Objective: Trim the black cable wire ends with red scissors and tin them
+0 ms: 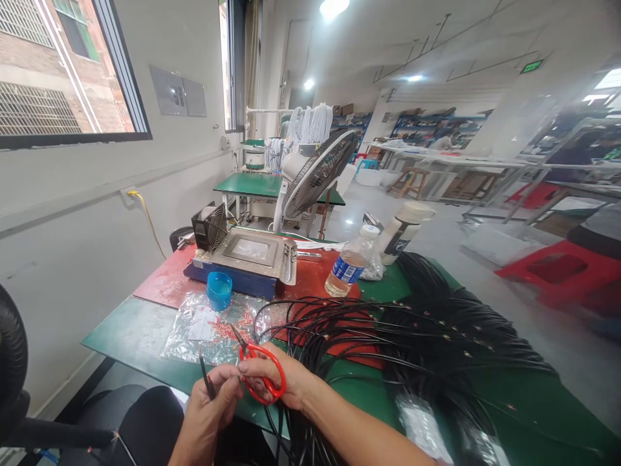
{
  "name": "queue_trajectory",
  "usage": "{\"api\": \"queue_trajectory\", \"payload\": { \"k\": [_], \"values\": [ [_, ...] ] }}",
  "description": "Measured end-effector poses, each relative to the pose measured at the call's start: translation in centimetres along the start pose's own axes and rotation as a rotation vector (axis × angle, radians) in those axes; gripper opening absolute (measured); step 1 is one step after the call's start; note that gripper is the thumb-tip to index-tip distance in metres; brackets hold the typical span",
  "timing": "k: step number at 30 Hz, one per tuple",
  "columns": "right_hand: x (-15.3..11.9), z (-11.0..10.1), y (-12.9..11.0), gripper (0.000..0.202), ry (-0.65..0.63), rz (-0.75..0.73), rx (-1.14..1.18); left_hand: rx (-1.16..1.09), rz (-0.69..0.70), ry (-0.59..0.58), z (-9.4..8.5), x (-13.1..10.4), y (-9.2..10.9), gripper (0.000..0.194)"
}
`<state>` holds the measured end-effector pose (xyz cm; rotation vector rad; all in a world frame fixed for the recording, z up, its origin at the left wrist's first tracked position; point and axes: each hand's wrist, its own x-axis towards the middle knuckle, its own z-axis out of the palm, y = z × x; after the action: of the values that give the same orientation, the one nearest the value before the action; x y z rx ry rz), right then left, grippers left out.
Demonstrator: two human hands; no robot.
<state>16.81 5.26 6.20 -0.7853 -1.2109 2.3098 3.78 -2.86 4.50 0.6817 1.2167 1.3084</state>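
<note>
On the green-topped table, a heap of glossy black cables is filling the right of the frame; at lower centre my closed right hand is gripping red-handled, pointed metal scissors and my left hand is pinching a thin black cable end. With both hands so close, a slip could be driving the scissors into skin. The table's near edge is passing behind my hands, more room showing leftward.

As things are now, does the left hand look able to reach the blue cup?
Probably yes: the blue cup stands ahead of the left hand, with a low plastic bag lying between. But this hand holds a black cable, which may hinder grasping, and the scissors point close to that way.
</note>
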Motion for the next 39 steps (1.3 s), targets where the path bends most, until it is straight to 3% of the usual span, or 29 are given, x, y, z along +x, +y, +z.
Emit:
{"api": "queue_trajectory", "payload": {
  "k": [7,19,28,39],
  "values": [
    [0.0,0.0,0.0,0.034,0.000,0.054,-0.013,0.007,0.016,-0.025,-0.2,0.0,-0.1,0.037],
    [0.1,0.1,0.2,0.045,-0.047,-0.024,0.036,-0.079,0.016,-0.026,-0.3,0.0,0.0,0.033],
    [0.3,0.1,1.0,0.042,-0.038,0.029,0.037,-0.149,-0.001,-0.030,-0.5,0.3,-0.8,0.027],
    [0.2,0.3,1.1,0.046,-0.053,0.010,0.018,-0.151,-0.003,-0.027,-0.5,0.2,-0.7,0.032]
  ]
}}
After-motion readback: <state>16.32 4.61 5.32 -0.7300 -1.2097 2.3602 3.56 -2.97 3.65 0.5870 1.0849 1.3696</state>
